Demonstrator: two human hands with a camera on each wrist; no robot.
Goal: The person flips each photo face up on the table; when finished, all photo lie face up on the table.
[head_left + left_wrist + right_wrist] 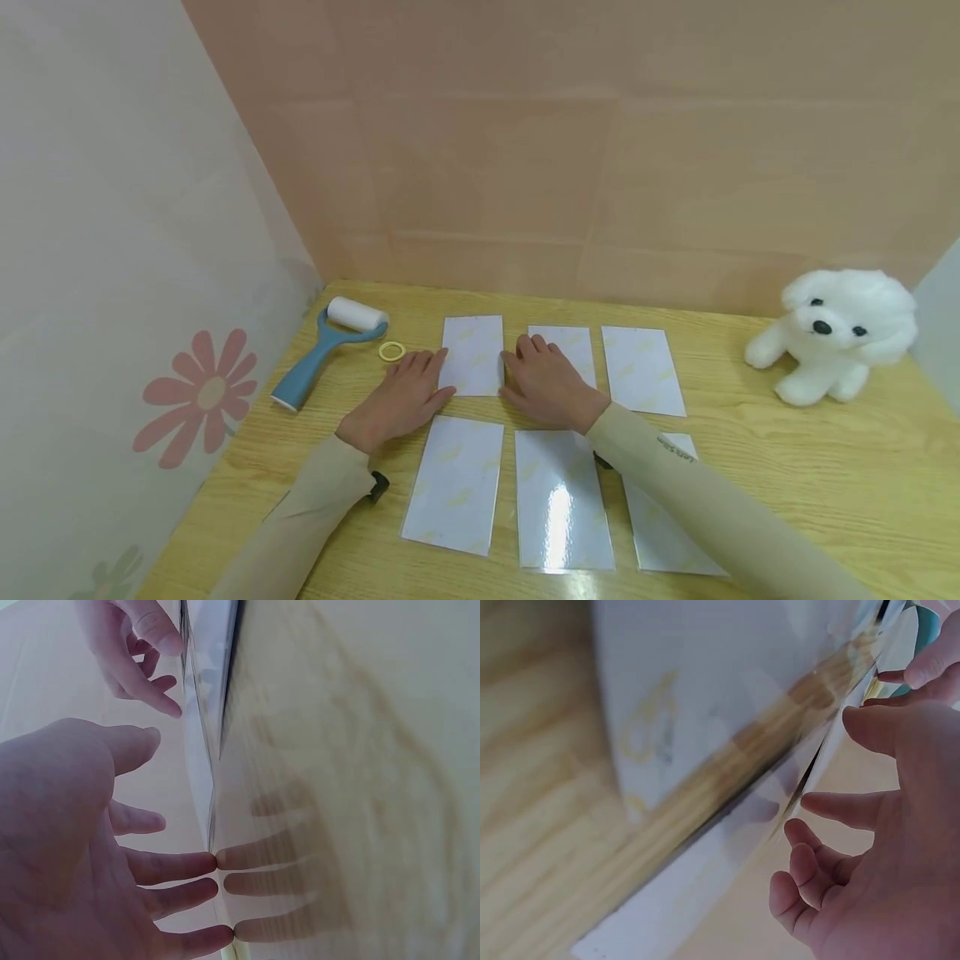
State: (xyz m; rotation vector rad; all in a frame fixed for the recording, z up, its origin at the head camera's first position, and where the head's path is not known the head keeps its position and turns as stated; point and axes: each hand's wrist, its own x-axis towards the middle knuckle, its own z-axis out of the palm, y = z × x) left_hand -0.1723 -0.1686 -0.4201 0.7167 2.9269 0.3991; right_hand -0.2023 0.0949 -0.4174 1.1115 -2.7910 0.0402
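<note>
In the head view a white laminated card (472, 354) with faint yellow marks lies flat in the back row, between my hands. My left hand (396, 397) is at its left edge, index fingertip near the upper side and thumb by the lower corner. From the other side my right hand (546, 379) meets the right edge with thumb and index finger; its other fingers are bent and hold nothing. The right hand partly covers a second card (562, 337). The left wrist view shows the left fingers (176, 866) extended down to the tabletop.
Nearer cards (457, 483) form a front row, one partly under my right forearm. Another card (643, 371) lies back right. A blue-handled roller (311, 367) and a yellow ring (392, 351) sit at left, a white plush dog (832, 333) at right. A wall (487, 167) rises behind.
</note>
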